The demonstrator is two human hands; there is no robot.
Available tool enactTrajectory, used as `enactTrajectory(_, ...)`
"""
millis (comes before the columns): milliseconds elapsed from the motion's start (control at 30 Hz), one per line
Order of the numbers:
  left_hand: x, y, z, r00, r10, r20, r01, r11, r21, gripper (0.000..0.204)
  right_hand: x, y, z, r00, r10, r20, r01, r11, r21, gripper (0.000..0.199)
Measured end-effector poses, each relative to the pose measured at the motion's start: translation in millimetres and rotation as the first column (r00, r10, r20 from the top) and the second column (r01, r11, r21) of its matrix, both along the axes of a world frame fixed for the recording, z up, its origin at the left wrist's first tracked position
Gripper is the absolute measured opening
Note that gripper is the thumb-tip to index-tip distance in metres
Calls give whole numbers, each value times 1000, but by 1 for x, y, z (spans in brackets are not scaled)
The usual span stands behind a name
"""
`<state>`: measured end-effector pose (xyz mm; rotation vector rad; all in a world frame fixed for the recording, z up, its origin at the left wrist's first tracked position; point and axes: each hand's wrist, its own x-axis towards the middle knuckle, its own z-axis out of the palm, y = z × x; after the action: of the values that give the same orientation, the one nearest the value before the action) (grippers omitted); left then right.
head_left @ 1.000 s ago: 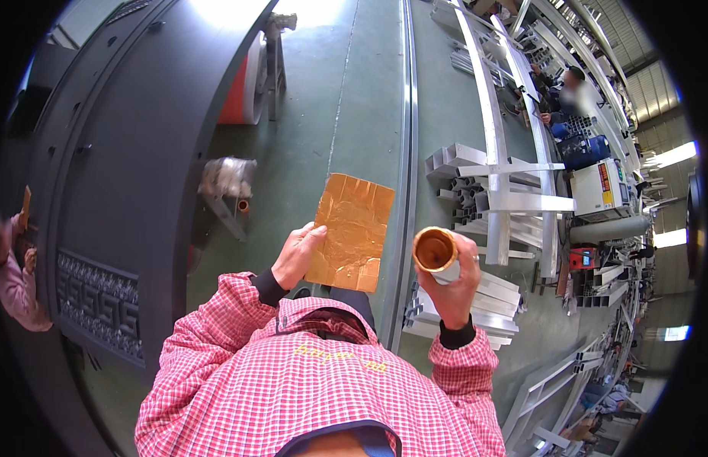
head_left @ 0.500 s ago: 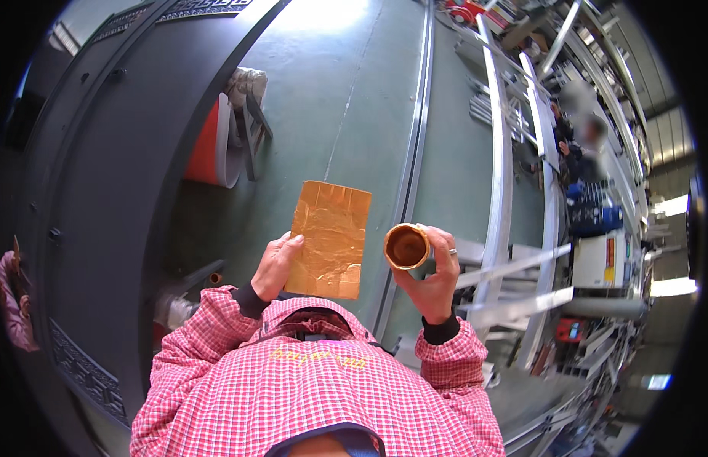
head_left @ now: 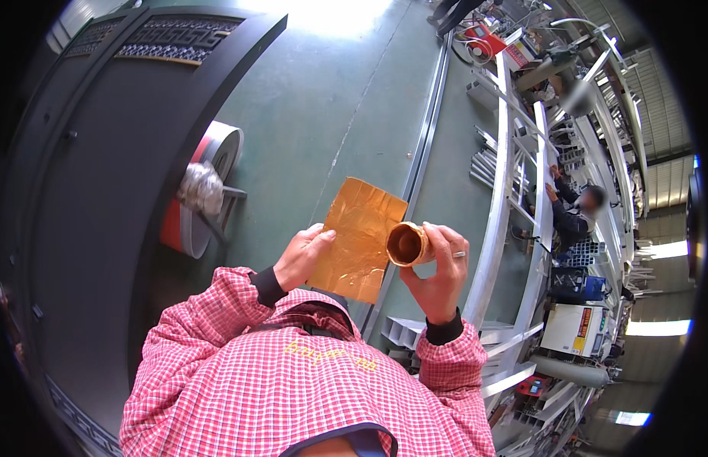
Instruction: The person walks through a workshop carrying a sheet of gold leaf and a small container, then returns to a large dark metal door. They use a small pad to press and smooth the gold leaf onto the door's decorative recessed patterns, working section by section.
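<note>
A flat rectangular gold-coloured sheet, creased and shiny, is pinched along its left edge by my left hand, thumb on top. My right hand wraps round a small round cup with gold-brown coating inside and on its rim. The cup's mouth is turned up towards me, and its inside looks dark brown; I cannot make out how full it is. In view, the cup's left rim overlaps the sheet's right edge; whether they touch, I cannot tell.
A large dark grey panel with a fretwork band stands at left. Beside it are a red-and-white drum and a plastic-wrapped bundle. A metal floor rail runs past. Long metal beams and a person are at right.
The sheet and cup have come closer together, the sheet shifting right and tilting. My view has turned, so the panel, drum and beams sit differently. Both hands keep their holds.
</note>
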<state>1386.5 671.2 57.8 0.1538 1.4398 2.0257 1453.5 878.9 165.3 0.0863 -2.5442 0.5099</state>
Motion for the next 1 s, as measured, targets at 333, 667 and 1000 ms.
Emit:
enactTrajectory(333, -219, 93, 2, 998, 49, 35, -51, 997, 62, 32, -236, 90, 2, 996, 85, 8, -85, 983, 161, 58)
enactTrajectory(667, -427, 150, 17, 961, 244, 129, -260, 958, 119, 33, -488, 152, 17, 957, 284, 53, -288, 929, 232, 56)
enactTrajectory(1000, -632, 159, 12, 938, 346, -5, -344, 933, 106, 33, -716, 153, 22, 912, 407, 50, -404, 870, 281, 58)
